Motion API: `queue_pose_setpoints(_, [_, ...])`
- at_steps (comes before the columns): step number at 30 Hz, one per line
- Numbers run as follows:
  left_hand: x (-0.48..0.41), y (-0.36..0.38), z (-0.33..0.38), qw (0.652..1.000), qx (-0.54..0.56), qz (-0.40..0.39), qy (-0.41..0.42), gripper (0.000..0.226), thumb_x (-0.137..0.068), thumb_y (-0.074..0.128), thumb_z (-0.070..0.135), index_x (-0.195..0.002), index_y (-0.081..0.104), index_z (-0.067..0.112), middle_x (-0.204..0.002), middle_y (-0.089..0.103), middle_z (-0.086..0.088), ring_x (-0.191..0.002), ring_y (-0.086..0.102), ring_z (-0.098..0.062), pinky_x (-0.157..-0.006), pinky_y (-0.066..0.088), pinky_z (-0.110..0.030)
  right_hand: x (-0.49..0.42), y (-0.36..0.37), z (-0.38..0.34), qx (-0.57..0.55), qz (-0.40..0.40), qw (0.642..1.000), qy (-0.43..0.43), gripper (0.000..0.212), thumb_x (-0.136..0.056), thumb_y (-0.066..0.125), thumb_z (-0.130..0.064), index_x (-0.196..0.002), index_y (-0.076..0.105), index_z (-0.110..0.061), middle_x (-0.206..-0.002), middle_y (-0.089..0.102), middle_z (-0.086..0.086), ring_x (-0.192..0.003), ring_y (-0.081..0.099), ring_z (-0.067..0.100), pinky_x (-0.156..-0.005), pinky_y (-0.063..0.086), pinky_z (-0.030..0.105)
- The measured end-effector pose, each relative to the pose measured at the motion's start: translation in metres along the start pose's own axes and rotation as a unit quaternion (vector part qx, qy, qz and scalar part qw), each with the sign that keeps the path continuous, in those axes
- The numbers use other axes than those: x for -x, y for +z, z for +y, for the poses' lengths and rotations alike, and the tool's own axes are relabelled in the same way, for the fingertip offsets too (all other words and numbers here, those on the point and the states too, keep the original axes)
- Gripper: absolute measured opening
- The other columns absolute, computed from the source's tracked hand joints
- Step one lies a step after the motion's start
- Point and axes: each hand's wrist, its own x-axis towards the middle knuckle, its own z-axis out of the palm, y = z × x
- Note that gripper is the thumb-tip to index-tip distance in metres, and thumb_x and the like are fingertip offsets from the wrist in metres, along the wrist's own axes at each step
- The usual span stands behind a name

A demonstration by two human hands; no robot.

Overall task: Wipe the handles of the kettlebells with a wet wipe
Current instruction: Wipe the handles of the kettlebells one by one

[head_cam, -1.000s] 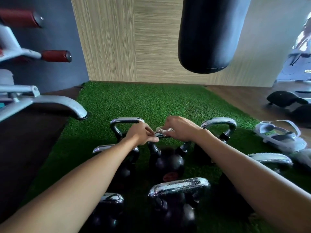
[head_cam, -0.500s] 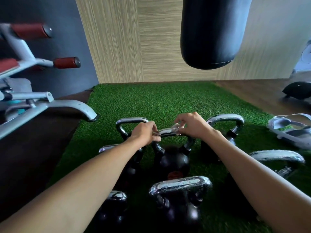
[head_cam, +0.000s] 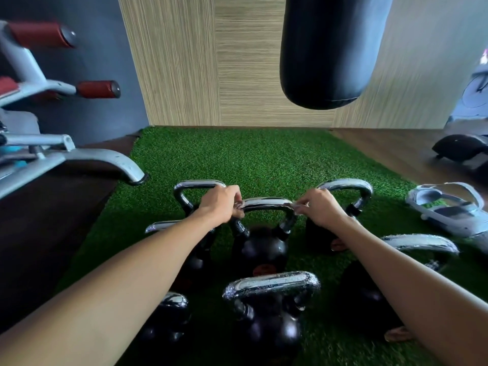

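while both arms reach forward over the weights, the biggest thing in view is the pale wood-panel wall (head_cam: 237, 62) at the back. a black punching bag (head_cam: 330, 48) hangs in front of it, upper right. below lies a green turf mat (head_cam: 264, 159) on a wood floor (head_cam: 396, 146). a grey gym machine (head_cam: 105, 159) with red padded rollers (head_cam: 97, 89) fills the left edge, one curved foot ending right at the turf's edge. a cluster of black kettlebells (head_cam: 272, 334) with chrome handles stands upright on the near part of the turf, close together. a grey sandal (head_cam: 449, 210) lies at the turf's right edge, well apart from the hands. a black rounded object (head_cam: 462, 146) sits on the floor far right.

the middle kettlebell (head_cam: 260, 249) stands between two others in the back row, its handle (head_cam: 266, 201) running left to right. the left hand (head_cam: 220, 203) grips the handle's left end, fingers curled round it. the right hand (head_cam: 319, 208) is at the handle's right corner, fingertips (head_cam: 307, 202) bunched in a pinch. the wet wipe (head_cam: 298, 207) shows only as a small pale scrap under those fingertips, pinched against the handle's right end. it is blurry, so its fold cannot be made out. another pale bit shows at the left fingers; cannot tell if it is wipe.
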Motion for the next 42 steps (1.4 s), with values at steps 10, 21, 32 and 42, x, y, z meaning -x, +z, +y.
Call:
queue_pose_setpoints(10, [-0.010, -0.009, 0.002, 0.999, -0.019, -0.045, -0.023, 0.047, -0.064, 0.088, 0.053, -0.097, 0.063, 0.032, -0.091, 0.070, 0.009, -0.079, 0.064, -0.009, -0.057, 0.042, -0.029, 0.031, 0.033, -0.001, -0.169, 0.116, 0.971, 0.124, 0.024, -0.080, 0.084, -0.026, -0.103, 0.081, -0.020, -0.095, 0.078, -0.004, -0.079, 0.070, 0.013, -0.078, 0.053, 0.026])
queue_pose_setpoints(21, [0.003, 0.007, 0.007, 0.999, -0.032, 0.025, -0.036, 0.034, -0.081, 0.085, 0.035, -0.105, 0.063, 0.023, -0.095, 0.069, 0.003, -0.082, 0.060, -0.017, -0.065, 0.040, -0.030, 0.033, 0.061, 0.009, -0.340, 0.101, 0.889, 0.289, 0.020, -0.082, 0.083, -0.028, -0.100, 0.080, -0.022, -0.093, 0.078, 0.005, -0.085, 0.062, 0.012, -0.077, 0.051, 0.029])
queue_pose_setpoints(32, [0.017, -0.044, 0.032, 0.957, 0.244, -0.089, -0.128, 0.024, -0.092, 0.069, 0.047, -0.107, 0.075, 0.028, -0.094, 0.075, 0.015, -0.064, 0.058, -0.006, -0.046, 0.035, -0.019, 0.032, 0.002, -0.056, -0.405, 0.057, 0.889, 0.208, 0.029, -0.069, 0.092, -0.032, -0.091, 0.075, -0.026, -0.083, 0.073, -0.008, -0.076, 0.063, 0.004, -0.073, 0.046, 0.023])
queue_pose_setpoints(42, [0.033, -0.043, 0.020, 0.870, 0.484, -0.079, -0.061, 0.049, -0.076, 0.082, 0.045, -0.122, 0.071, 0.035, -0.110, 0.075, 0.004, -0.061, 0.057, -0.005, -0.041, 0.031, -0.017, 0.009, -0.015, -0.104, -0.444, -0.017, 0.862, 0.243, 0.025, -0.079, 0.083, -0.030, -0.101, 0.078, -0.018, -0.093, 0.073, 0.004, -0.052, 0.034, 0.007, -0.047, 0.030, 0.023])
